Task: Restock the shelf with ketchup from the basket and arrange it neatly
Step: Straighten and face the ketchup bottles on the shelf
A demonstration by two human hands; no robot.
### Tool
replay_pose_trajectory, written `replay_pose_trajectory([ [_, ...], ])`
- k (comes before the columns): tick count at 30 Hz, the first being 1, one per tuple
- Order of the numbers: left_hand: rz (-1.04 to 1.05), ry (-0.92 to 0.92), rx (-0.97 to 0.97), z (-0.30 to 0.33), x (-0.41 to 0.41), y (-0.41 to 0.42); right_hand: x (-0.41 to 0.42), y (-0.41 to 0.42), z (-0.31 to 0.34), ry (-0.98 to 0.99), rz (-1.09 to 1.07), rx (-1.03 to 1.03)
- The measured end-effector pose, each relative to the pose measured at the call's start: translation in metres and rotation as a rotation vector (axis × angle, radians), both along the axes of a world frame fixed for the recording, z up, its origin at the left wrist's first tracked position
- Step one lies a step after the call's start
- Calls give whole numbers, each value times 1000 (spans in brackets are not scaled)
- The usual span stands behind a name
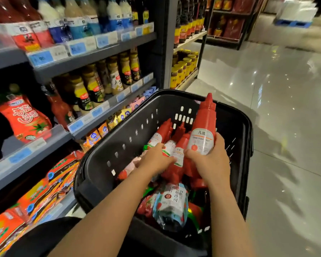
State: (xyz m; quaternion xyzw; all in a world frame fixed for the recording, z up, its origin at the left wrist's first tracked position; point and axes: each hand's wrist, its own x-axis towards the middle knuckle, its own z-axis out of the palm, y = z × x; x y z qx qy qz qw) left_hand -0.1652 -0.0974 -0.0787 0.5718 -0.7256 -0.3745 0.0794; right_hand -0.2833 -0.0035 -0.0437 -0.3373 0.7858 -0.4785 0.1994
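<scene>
Head view: black plastic basket point(119, 138) in the foreground, slotted walls, standing on the pale glossy floor point(285, 108) just beside the shelf point(93, 58).

Right hand point(211, 164) above the basket's far right corner, fingers curled round the lower body of a red ketchup bottle point(204, 127), held upright with the nozzle up and the white label facing the camera, lifted clear of the rest.

Left hand point(156, 160) down inside the basket near its middle, fingers bent over the labelled bodies of more red ketchup bottles point(176, 145) lying tilted with nozzles toward the far wall; an actual grip on one, cannot tell.

Toward the near wall of the basket, a pale blue and white pouch point(171, 204) among red packets.

On the shelf at left: sauce bottles with blue price tags along the upper edges, brown dressing bottles on the middle level, a red tomato-sauce pouch point(24, 121) at the left edge, orange packets point(50, 190) on the lowest level.
</scene>
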Motion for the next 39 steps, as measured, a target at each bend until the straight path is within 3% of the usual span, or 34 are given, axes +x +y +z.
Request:
replay_pose_trajectory([
  [5,24,34,142,-52,-47,-20,-18,5,-10,-37,-58,11],
  [10,-20,-181,47,-68,-58,-15,-15,0,-15,-56,-17,37],
  [14,-18,-168,32,-67,-58,-14,-5,-4,-16,-44,27,77],
  [18,87,-5,218,-64,-50,-26,-1,-5,-16,-52,45,65],
  [21,268,276,381,-49,-39,-29,-3,-4,-11,-87,14,9],
  [23,348,433,389,-39,-32,-33,-5,-4,-9,-93,-18,-41],
  [30,363,487,-173,32,40,-18,7,-7,-1,-123,-12,-158],
  [39,713,745,-657,85,198,60,99,-25,42,-240,404,-305],
])
